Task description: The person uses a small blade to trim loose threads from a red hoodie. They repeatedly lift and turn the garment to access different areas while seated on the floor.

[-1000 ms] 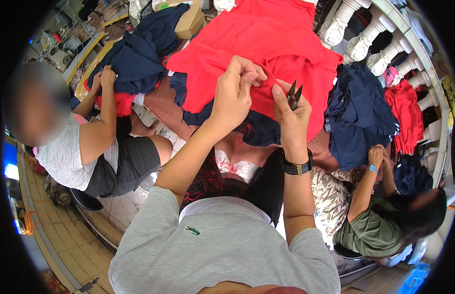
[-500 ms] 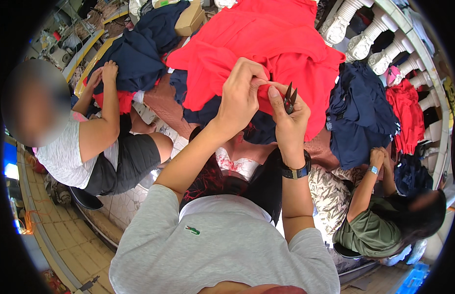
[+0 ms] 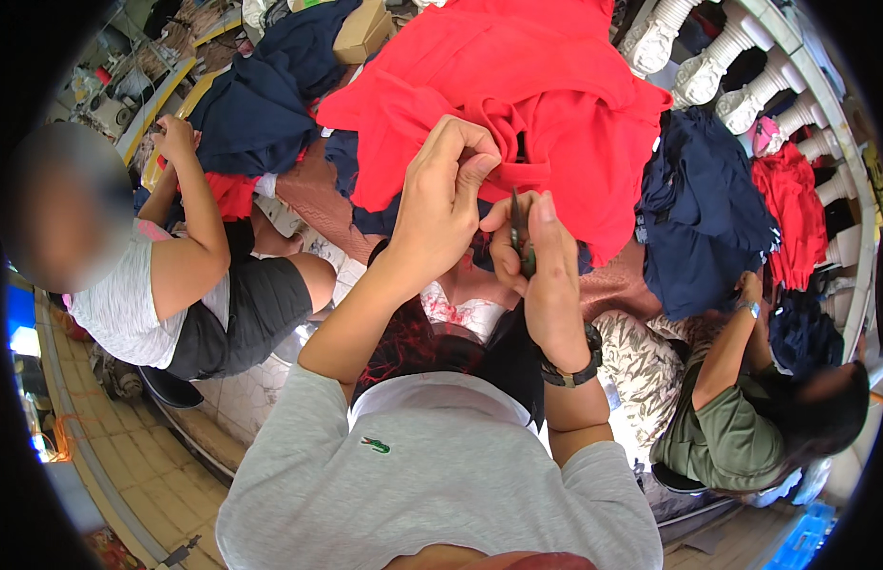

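My left hand [image 3: 439, 195] pinches the edge of a red garment [image 3: 555, 95], which spreads out just ahead of both hands. My right hand [image 3: 548, 256], just beside the left, is curled around small dark snips [image 3: 520, 233], tips upward, near the red band. Navy garments [image 3: 702, 209] heaped to the right of my hands; cardboard box [image 3: 362, 33] well beyond them, ahead and left.

Cannot see all of the snips [image 3: 519, 228], part-hidden by the right hand [image 3: 548, 255], nor the red cloth [image 3: 574, 114] beyond the upper edge, nor the left co-worker's face [image 3: 61, 211], blurred
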{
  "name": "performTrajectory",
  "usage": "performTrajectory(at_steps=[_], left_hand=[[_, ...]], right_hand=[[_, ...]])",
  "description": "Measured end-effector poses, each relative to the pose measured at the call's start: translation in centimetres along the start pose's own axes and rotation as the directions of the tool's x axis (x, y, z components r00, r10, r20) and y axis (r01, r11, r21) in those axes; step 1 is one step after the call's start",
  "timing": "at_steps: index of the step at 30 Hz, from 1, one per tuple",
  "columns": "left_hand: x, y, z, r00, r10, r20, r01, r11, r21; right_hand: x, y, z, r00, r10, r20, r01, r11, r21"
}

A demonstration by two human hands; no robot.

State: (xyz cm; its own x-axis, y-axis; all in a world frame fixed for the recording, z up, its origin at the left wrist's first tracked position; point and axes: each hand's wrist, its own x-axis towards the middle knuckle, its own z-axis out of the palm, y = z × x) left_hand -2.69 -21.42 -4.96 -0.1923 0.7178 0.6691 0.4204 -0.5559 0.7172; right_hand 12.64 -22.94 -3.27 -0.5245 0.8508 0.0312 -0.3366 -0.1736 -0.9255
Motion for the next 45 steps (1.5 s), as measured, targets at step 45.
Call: performTrajectory(at_steps=[45], left_hand=[[-2.9, -2.1, 1.4, 0.997, -0.080, -0.007, 0.075, 0.955, -0.286]], right_hand=[[1.8, 3.7, -1.0, 0.998, -0.010, -0.067, 0.006, 0.998, -0.060]])
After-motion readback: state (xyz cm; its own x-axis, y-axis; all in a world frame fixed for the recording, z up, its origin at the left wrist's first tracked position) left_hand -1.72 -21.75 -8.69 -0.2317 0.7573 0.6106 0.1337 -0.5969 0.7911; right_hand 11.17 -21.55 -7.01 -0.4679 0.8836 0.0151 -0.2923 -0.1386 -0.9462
